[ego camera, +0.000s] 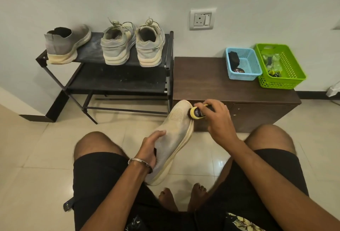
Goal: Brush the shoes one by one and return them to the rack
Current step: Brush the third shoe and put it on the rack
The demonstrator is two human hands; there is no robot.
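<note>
Left grip [150, 146] curled round heel/collar of the grey knit slip-on shoe [171, 138] held over the floor betw. knees, right grip [215, 118] wrapped on yellow brush [196, 113] at toe; prob. light, soft upper w/ stiffer sole, so hold by heel.

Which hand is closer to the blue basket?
Right. The right hand holds the brush at the shoe's toe, just below the blue basket. The left hand grips the shoe's heel end, farther down-left.
</note>
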